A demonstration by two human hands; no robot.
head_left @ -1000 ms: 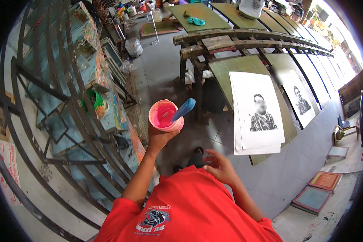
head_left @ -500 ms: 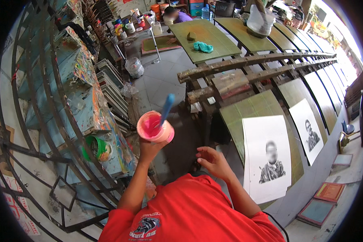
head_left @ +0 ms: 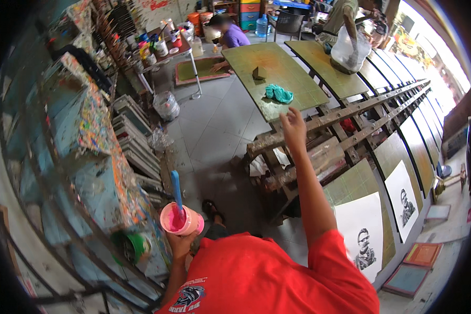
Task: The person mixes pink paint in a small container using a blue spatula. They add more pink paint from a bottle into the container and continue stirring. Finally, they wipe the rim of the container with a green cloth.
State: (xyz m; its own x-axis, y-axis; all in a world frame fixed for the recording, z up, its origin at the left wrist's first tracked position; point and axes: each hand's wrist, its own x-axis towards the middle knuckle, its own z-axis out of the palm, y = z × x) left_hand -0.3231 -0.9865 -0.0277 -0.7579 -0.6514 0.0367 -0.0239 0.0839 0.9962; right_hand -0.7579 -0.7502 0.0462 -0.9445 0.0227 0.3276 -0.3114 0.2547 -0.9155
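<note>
My left hand grips a pale pink plastic tub from below, low and left of my body. Bright pink paint coats its inside, and a blue-handled tool stands up out of it; its lower end is hidden in the tub. My right arm is stretched forward. At its end my right hand is open and holds nothing, with its fingers loosely bent. It appears just short of a crumpled turquoise cloth lying on a green board. Behind the cloth sits a small dark block.
A wooden rack carries rows of tilted boards, some with printed portrait sheets. To my left are a paint-smeared ledge, metal bars, stacked frames and a green bucket. Two people work at the back.
My right hand has reached forward from near my body toward the turquoise cloth. My left hand has lowered the tub toward me. I have moved closer to the rack's end.
</note>
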